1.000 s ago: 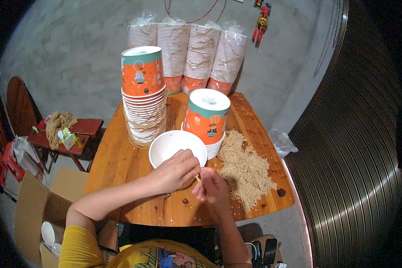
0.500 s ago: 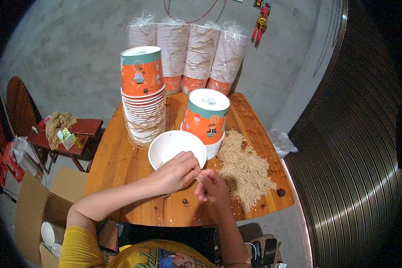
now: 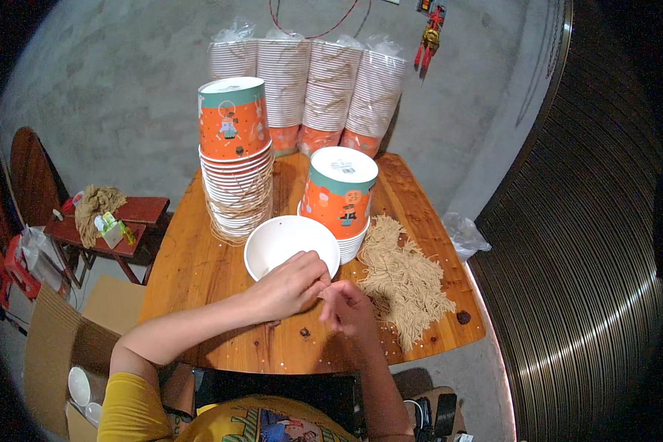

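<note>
A white paper bucket (image 3: pixel 276 243) faces me with its open mouth, near the middle of the table. My left hand (image 3: pixel 296 283) lies over its near rim, fingers bent and pinched together. Close beside it, almost touching, my right hand (image 3: pixel 348 306) has its thumb and fingertips pressed together. Whatever thin thing lies between the fingertips is too small to make out. To the right of my right hand spreads a loose pile of beige strings (image 3: pixel 405 283). Behind the open bucket stands a short upside-down stack of orange and green paper buckets (image 3: pixel 339 195).
A taller bucket stack (image 3: pixel 234 125) with strings around it stands at the left of the wooden table (image 3: pixel 177 295). Plastic-wrapped bucket stacks (image 3: pixel 309 81) line the back edge. A cardboard box (image 3: pixel 55 353) sits at lower left, a red bench (image 3: pixel 144 210) beyond it, a ridged shutter (image 3: pixel 574 258) at right.
My right hand's fingertips have shifted slightly upward and left, toward the left hand. The left hand and the buckets stay where they were.
</note>
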{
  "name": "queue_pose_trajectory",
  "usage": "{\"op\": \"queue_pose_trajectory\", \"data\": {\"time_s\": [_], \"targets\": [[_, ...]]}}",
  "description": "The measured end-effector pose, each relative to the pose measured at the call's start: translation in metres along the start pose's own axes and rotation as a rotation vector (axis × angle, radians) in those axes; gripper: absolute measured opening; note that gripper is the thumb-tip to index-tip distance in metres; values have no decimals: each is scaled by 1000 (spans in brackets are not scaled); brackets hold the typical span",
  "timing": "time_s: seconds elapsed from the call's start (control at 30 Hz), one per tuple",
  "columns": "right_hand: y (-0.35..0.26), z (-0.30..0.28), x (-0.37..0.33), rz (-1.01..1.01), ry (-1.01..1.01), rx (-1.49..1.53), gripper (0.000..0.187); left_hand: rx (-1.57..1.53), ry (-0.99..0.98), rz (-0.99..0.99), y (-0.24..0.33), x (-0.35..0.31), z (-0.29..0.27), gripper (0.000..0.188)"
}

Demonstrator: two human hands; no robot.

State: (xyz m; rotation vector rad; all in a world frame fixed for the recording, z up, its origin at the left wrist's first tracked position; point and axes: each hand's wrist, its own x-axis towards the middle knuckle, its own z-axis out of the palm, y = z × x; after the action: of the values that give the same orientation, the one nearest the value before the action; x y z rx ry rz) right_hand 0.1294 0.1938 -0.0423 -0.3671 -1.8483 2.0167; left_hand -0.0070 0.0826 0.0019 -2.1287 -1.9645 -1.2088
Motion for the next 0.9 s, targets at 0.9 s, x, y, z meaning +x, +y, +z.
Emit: {"op": "queue_pose_trajectory", "data": {"time_s": [0.9], "targets": [[-66, 4, -9, -501, -60, -943, 13, 306, -92, 100, -16, -73, -57, 13]]}}
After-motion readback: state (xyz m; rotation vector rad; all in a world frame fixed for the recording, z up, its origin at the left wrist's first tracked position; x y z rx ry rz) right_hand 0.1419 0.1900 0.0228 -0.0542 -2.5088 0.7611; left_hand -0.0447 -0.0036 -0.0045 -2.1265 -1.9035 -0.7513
